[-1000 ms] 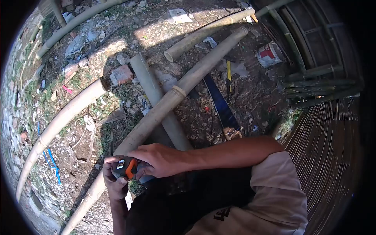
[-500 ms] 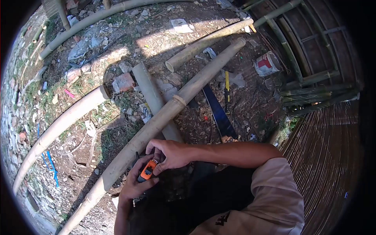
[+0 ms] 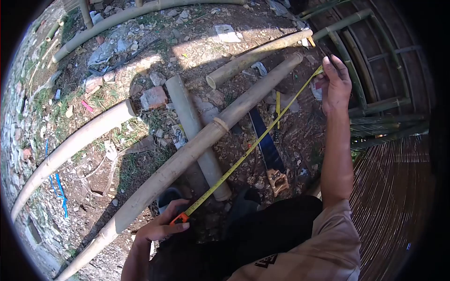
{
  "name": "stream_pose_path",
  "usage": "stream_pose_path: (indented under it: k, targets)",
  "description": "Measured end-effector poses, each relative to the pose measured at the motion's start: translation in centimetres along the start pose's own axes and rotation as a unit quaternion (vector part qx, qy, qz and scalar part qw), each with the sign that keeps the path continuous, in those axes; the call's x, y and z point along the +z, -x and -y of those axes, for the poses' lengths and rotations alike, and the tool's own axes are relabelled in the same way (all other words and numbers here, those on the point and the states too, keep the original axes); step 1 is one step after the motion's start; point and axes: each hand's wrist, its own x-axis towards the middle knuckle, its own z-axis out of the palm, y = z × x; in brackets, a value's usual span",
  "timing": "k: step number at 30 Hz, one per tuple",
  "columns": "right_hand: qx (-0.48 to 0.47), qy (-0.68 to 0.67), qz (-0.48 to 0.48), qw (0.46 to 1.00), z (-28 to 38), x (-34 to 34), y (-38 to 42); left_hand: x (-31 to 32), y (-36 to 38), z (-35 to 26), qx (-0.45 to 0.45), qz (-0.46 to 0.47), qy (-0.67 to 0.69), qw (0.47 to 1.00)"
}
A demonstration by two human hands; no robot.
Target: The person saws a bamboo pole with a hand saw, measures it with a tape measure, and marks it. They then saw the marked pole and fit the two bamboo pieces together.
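The long bamboo pole point(image 3: 161, 180) passes just beyond the left hand point(image 3: 161, 227) and slants away toward the right hand point(image 3: 336, 89); it looks stiff, smooth and fairly heavy, best lifted with both hands either side of its middle. The tape measure is stretched between the two hands. Its orange case point(image 3: 179, 218) should be light and hard, easy to grasp in one palm, and that is where the left hand is curled around it. Its yellow blade point(image 3: 239, 161) is thin, springy and likely to snap back if let go; the right hand appears to pinch it at the free end.

Counted by size, four thick bamboo poles lie nearest the hands: the long one, a short pole point(image 3: 185, 110) crossing beneath it, one pole point(image 3: 84, 136) well left of the left hand, and another point(image 3: 258, 57) beyond, left of the right hand. One bucket point(image 3: 317, 91) is partly hidden behind the right hand. One saw point(image 3: 270, 152) lies between the hands, under the line of the blade, with one yellow-and-black tool point(image 3: 278, 99) beside it, nearer the right hand.
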Motion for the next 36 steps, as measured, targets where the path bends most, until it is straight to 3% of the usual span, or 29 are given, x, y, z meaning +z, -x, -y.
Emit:
stream_pose_path:
  k: [2, 4, 5, 7, 8, 11, 14, 18, 22, 27, 29, 36]
  targets:
    - [-0.009, 0.001, -0.049, 0.999, -1.4, -1.6, -0.6, 0.2, -2.8, 0.8, -0.013, 0.035, 0.010, 0.999]
    - [-0.008, 0.039, -0.057, 0.998, -3.3, -2.6, -0.8, 0.3, -5.9, 2.7, -0.072, 0.023, -0.122, 0.990]
    - [-0.006, 0.068, -0.068, 0.995, -4.8, -3.1, -0.9, 1.3, -6.3, 2.3, -0.027, -0.030, -0.139, 0.989]
    - [0.020, 0.112, -0.090, 0.989, -8.8, -3.4, -0.1, 2.2, -7.2, 1.3, -0.044, -0.055, -0.154, 0.986]
    - [0.128, 0.125, -0.074, 0.981, -7.6, -1.2, 3.3, 2.4, -7.6, 0.6, -0.060, -0.080, -0.167, 0.981]
    - [0.283, 0.135, 0.113, 0.943, -9.3, 2.6, 11.8, 2.5, -8.9, -2.0, -0.026, -0.130, -0.127, 0.983]
    - [0.259, 0.091, 0.356, 0.893, -10.7, 5.1, 20.6, 2.1, -10.8, -6.0, -0.045, -0.159, -0.162, 0.973]
    - [0.296, 0.122, 0.309, 0.896, -12.2, 6.9, 23.2, 1.6, -14.2, -9.9, -0.004, -0.181, -0.206, 0.962]
    - [0.297, 0.146, 0.199, 0.922, -15.1, 5.7, 15.0, 1.1, -14.4, -11.1, 0.030, -0.187, -0.186, 0.964]
    - [0.286, 0.142, 0.088, 0.944, -19.6, -0.1, 3.2, -0.4, -8.5, -7.2, 0.059, -0.289, -0.365, 0.883]
    - [0.311, 0.153, 0.028, 0.938, -20.7, -1.5, 1.7, 0.4, -6.0, -7.6, 0.042, -0.305, -0.344, 0.887]
    - [0.319, 0.154, 0.027, 0.935, -23.3, -2.4, 1.1, 1.7, -6.3, -7.0, 0.041, -0.350, -0.346, 0.869]
